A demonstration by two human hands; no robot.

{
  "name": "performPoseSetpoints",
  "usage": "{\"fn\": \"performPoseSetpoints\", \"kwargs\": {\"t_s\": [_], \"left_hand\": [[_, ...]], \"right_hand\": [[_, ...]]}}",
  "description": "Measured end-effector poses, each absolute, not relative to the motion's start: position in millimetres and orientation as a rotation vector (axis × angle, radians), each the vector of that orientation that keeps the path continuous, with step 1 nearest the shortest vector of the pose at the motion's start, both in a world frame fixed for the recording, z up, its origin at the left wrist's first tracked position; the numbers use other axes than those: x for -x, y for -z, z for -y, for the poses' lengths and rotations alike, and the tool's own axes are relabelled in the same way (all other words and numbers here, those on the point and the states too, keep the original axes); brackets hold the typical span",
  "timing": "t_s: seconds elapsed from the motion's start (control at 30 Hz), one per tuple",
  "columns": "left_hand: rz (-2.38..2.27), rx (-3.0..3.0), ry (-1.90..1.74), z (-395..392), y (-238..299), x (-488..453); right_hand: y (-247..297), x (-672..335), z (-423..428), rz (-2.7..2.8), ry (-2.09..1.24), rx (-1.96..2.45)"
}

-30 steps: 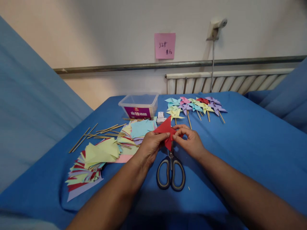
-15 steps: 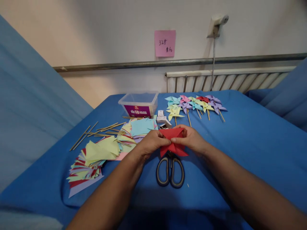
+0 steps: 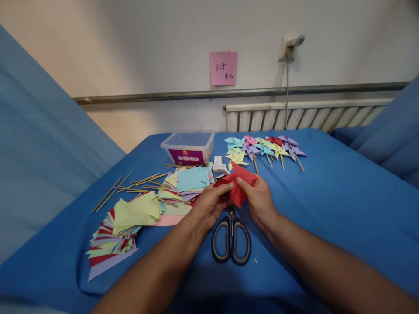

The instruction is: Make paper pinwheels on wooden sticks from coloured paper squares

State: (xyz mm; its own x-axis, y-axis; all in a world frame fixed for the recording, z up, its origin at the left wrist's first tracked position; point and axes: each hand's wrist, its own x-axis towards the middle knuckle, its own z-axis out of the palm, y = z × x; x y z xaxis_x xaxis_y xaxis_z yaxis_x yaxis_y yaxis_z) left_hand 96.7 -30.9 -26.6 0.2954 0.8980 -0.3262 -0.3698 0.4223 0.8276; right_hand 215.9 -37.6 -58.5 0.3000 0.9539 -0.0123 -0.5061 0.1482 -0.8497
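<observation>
Between both hands is a red paper pinwheel [image 3: 241, 197], its points folded toward the centre. My left hand [image 3: 212, 201] pinches it from the left, thumb at the middle. From the right, my right hand [image 3: 260, 198] grips it with the thumb pressed near the centre. The fingertips behind the paper are hidden. Just below lies a pair of scissors [image 3: 235, 240] with dark handles toward me; its blades are mostly covered by the hands and paper. Small white boxes [image 3: 219, 168] stand behind the left hand.
On the left are a fanned stack of coloured paper [image 3: 137, 211], another pile of cut paper [image 3: 193, 179] and loose wooden sticks [image 3: 108, 194]. A clear plastic box [image 3: 188, 150] stands at the back. Several finished pinwheels [image 3: 262, 148] lie back right on the blue cloth [image 3: 327, 209].
The red paper has been turned, so one point now faces up and another down. Both thumbs remain near its centre. The camera view has tilted slightly upward.
</observation>
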Motion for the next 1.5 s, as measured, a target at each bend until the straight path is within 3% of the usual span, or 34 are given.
{"fn": "performPoseSetpoints", "kwargs": {"t_s": [1.17, 1.5], "left_hand": [[-0.996, -0.71, -1.123, 31, 29, -104], [-0.916, -0.506, -1.1, 23, 6, -77]], "right_hand": [[61, -212, 41, 0.646, -1.184, 0.81], [53, -235, 53, 1.498, -0.531, 0.956]]}}
